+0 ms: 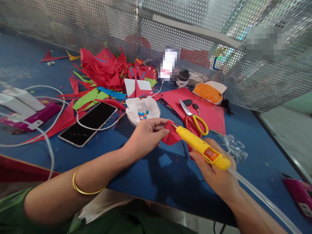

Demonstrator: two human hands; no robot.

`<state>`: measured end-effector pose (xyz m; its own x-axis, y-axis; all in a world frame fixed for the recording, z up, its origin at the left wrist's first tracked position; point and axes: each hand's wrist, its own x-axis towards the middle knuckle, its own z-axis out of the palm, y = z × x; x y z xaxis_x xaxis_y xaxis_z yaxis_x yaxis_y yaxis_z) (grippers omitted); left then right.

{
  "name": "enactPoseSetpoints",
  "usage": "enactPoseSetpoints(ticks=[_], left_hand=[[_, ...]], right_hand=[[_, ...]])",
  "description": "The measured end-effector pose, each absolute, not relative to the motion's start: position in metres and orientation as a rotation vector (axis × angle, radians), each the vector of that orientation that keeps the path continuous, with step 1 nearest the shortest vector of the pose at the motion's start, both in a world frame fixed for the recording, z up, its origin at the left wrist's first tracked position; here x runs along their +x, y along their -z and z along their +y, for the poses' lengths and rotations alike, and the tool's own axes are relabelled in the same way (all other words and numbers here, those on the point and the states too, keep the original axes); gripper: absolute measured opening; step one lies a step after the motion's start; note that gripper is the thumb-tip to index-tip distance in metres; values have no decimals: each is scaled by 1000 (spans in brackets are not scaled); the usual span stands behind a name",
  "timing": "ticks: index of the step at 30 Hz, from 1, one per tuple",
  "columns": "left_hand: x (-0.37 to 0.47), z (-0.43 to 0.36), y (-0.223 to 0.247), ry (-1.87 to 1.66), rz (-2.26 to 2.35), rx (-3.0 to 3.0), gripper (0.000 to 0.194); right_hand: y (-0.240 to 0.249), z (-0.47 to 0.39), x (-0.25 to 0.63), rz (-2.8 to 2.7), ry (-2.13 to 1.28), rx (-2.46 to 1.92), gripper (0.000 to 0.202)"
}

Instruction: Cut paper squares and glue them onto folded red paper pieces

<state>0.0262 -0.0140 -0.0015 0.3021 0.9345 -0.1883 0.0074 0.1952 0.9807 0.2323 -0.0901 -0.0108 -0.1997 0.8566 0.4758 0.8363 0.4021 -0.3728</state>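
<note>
Between the thumb and fingers of my left hand (148, 135) is a small folded piece of red paper (170, 138), held just above the blue table. My right hand (216, 172) is wrapped round a yellow hot glue gun (203, 146), with a long clear glue stick (263, 198) running out of its back. The gun's metal nozzle is at the red paper's upper edge; whether it touches, I cannot tell. Right behind the hands lie scissors (193, 120) with red and yellow handles. A paper-lined bowl (143, 107) with small blue and orange bits stands beyond my left hand.
A dark phone (89, 123) and white cables (52, 156) lie at left. Red paper cutouts (104, 70) are heaped behind. A lit phone (168, 65) leans on the perforated metal panel (195, 35). Car keys (192, 103) rest on a red sheet (214, 113); clear glue strands (232, 148) lie at right.
</note>
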Motion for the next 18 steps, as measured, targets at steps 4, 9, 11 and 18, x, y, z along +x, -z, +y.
enactPoseSetpoints(ticks=[4,9,11,18], left_hand=[[26,-14,2,-855,1051,1175,28],[26,-14,3,-836,1051,1205,34],[25,-14,5,-833,1052,1215,35],[24,-13,10,-857,1033,1255,31]], right_hand=[[10,-91,232,-2028,-163,-1421,20],[11,-93,233,-1837,-373,-1346,13],[13,-93,233,-1698,-433,-1339,16],[13,-89,232,-1518,-675,-1278,22]])
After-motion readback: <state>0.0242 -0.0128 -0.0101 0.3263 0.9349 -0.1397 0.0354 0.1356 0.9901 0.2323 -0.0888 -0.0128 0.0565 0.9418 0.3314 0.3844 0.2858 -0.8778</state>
